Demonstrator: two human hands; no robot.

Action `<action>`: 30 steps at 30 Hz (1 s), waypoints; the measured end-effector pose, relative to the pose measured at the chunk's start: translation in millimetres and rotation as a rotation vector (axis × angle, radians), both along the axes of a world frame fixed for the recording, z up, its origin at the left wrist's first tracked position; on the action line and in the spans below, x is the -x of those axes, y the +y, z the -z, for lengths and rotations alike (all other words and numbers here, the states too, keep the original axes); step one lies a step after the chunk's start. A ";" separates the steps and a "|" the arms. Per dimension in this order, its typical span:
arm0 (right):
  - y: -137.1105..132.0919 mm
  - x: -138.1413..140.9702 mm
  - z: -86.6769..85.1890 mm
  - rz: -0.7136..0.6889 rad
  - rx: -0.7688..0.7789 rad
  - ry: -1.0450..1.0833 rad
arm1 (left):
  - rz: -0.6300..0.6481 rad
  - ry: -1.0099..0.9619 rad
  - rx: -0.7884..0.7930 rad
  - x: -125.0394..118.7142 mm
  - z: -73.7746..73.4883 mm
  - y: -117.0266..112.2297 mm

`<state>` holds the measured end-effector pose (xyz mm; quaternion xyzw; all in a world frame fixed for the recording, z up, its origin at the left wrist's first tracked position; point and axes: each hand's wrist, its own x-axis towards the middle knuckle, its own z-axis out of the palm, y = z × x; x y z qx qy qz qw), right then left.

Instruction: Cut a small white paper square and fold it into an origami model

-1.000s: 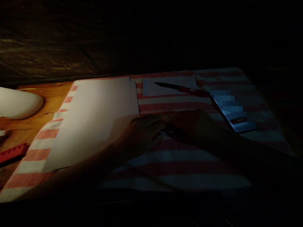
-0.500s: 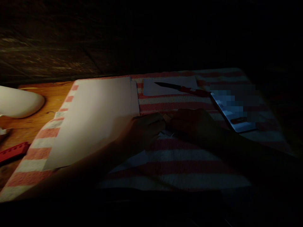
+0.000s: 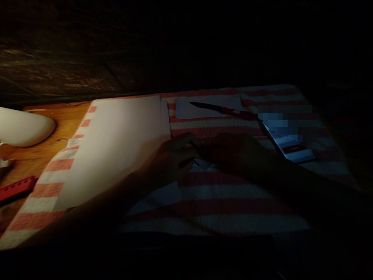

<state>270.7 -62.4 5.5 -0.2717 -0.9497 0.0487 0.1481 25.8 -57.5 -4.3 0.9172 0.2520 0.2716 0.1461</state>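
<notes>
In dim light my left hand [image 3: 177,153] and my right hand [image 3: 233,149] come together over a striped towel. Both have their fingers bent round a small folded piece of paper [image 3: 204,165], whose pale pointed edges show between and below them. The rest of the paper is hidden under the fingers. Beneath my left forearm lie large white sheets of paper [image 3: 116,136]. Beyond my hands, a knife [image 3: 221,109] with a dark blade and red handle rests partly on a smaller white sheet [image 3: 186,107].
A lit phone [image 3: 287,142], partly pixelated, lies right of the knife on the red-and-white striped towel [image 3: 233,190]. On the wooden table [image 3: 67,111] at left are a white rounded object [image 3: 26,126] and a red object [image 3: 17,188]. A dark wall [image 3: 72,74] stands behind.
The fingers of my left hand have shifted upward a little, and slightly more of the folded paper's pointed edge shows. The sheets, knife and phone stay in place.
</notes>
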 end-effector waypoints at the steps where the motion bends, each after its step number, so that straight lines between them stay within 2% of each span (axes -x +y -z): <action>1: 0.3 -0.7 -1.6 -0.008 0.021 -0.003 | 0.003 0.002 0.006 0.7 -0.3 0.7; 11: 5.0 -6.1 -2.1 -0.051 0.093 0.037 | 0.067 0.007 0.023 2.7 -2.1 0.2; 18: 5.0 -5.8 -3.2 -0.039 0.086 0.031 | 0.066 0.033 -0.055 4.8 -0.6 0.8; 23: 6.8 -7.5 -0.4 -0.050 0.079 0.059 | 0.086 0.039 -0.054 4.7 -2.6 1.5; 30: 13.4 -12.2 -0.1 -0.050 0.194 0.181 | 0.112 0.003 -0.033 7.4 -4.2 3.8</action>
